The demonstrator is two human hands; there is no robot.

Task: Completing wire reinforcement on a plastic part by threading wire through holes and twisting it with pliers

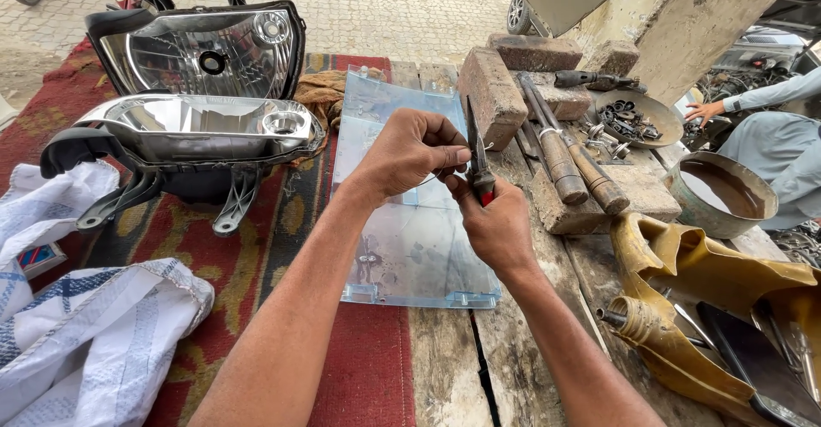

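whatever the left hand (410,149) pinches is too small to make out, and the right hand (496,222) covers the pliers (475,149) handles. coworker's hand (703,111) is cut off at the right edge, same with the white bags (94,333) on the left

Before you: a pale blue clear lens cover (415,239), red-handled pliers (479,166), chrome reflectors in black headlight housings (201,51), a red rug (256,247) with olive-striped patterning, white blue-checked sacks (94,341), and mustard-yellow cloth (693,265).
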